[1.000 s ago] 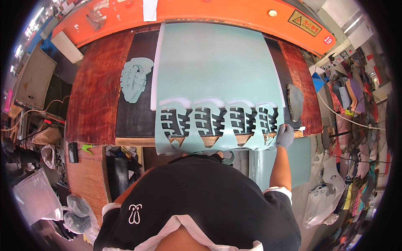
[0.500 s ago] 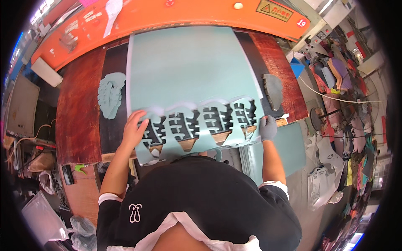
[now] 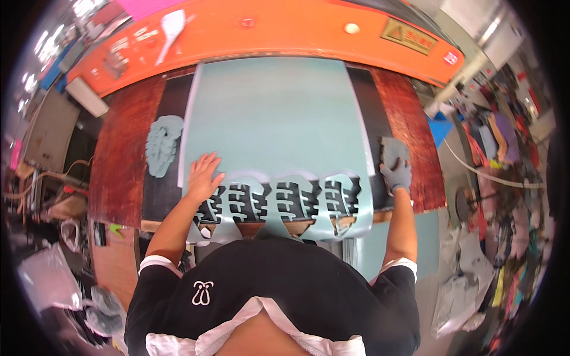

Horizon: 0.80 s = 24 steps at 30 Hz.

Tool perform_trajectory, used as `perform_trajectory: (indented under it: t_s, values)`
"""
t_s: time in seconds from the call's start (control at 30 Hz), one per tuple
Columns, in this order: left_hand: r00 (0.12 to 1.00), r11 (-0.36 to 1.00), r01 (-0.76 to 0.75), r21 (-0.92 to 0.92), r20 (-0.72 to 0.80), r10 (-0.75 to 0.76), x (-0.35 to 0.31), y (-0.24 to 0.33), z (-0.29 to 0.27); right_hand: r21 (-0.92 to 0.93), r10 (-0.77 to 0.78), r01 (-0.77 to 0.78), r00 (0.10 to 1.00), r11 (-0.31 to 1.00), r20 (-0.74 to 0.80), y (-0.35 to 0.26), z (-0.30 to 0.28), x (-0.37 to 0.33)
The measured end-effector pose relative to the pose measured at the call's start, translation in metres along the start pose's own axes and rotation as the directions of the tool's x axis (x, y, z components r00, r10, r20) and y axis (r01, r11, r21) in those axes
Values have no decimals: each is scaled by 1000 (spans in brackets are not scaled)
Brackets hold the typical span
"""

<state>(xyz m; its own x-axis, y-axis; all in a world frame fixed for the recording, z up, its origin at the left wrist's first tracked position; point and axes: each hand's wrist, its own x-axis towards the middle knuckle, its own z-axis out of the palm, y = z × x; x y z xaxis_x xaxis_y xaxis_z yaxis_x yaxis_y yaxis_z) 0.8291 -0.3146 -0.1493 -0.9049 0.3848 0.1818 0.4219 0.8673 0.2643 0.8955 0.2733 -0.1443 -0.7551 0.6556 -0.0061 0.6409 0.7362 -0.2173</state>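
Observation:
A pale green sheet (image 3: 273,118) lies in layers on the work table, with a row of shoe-upper-shaped cut-outs (image 3: 285,199) along its near end. That end hangs over the table's front edge. My bare left hand (image 3: 205,176) rests on the sheet's left side, fingers extended, just left of the cut-outs. On the right, my grey-gloved right hand (image 3: 398,176) grips the near end of a dark grey curved block (image 3: 394,151), whose exact kind I cannot make out. A stack of cut green pieces (image 3: 164,146) sits left of the sheet.
An orange machine beam (image 3: 267,29) spans the far side, with a white scoop-like tool (image 3: 171,31) on it. Worn red boards (image 3: 122,160) flank the black table strips. More green sheets (image 3: 415,237) lie low at the right. A blue container (image 3: 439,127) stands beyond the table's right side.
My right hand has left the sheet's near right corner and taken hold of the grey block. My left hand has slid slightly farther up the sheet. The whole view has shifted.

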Motion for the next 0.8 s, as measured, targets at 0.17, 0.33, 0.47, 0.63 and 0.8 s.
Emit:
perform_trajectory:
  t_s: [0.17, 0.33, 0.47, 0.63, 0.8]
  values:
    - [970, 991, 125, -39, -205, -131, -30, -11, -11, 12, -40, 40, 997, 999, 63, -2, -2, 16]
    - [955, 968, 250, 33, -173, -241, -71, -34, -20, 197, -123, 129, 991, 972, -43, 15, 11, 26]
    - [970, 987, 150, -55, -183, -158, -74, -46, -20, 870, -133, -68, 979, 489, 151, 16, 3, 38]
    - [962, 993, 35, -109, -267, -64, -69, -57, -19, 967, -249, 94, 968, 238, -33, -51, -21, 0]
    - [934, 977, -60, -204, -356, -17, -68, -65, -14, 986, -440, -86, 887, 144, 142, -193, -21, -74]
